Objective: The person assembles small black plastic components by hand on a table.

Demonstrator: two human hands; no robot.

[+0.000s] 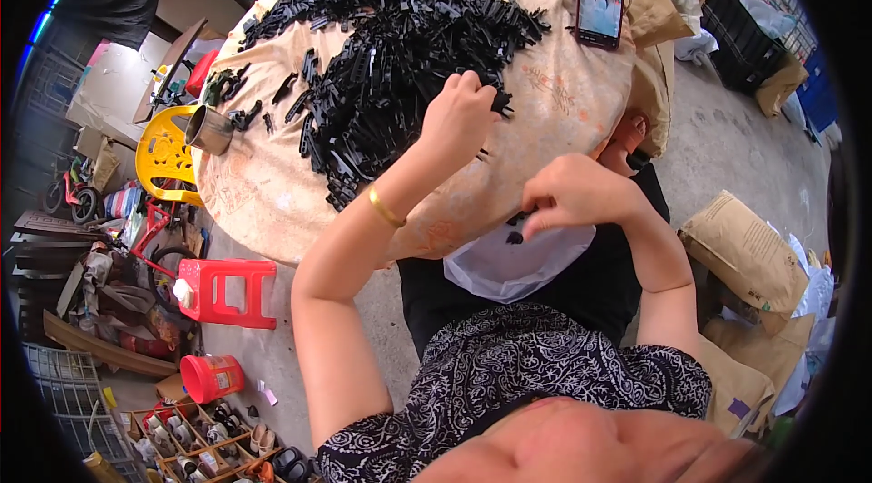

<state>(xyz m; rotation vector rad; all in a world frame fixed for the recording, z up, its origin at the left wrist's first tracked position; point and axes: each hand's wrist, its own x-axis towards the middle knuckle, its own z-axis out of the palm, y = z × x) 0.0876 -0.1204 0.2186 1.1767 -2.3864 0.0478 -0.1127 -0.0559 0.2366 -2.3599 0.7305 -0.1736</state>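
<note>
Black pieces (515, 238) over white bag (472, 276); right hand (583, 195) above, fingers parted; left hand (460, 117) at pile (363, 97), grip unclear

One round counter (263, 182), draped in a peach patterned cloth, bearing a large heap of small black plastic pieces (381, 74). One left hand (461, 111), fingers curled, at the heap's near edge; gold bangle (388, 209) on that wrist. One right hand (581, 192), thumb and fingers parted, above an open white plastic bag (509, 270) at the person's lap, dark pieces just below it. One phone (599, 4), upright, screen lit, at the far right. One metal cup (211, 130), tilted, at the left edge. Beside the counter: yellow chair (163, 154), red stool (229, 292).
</note>
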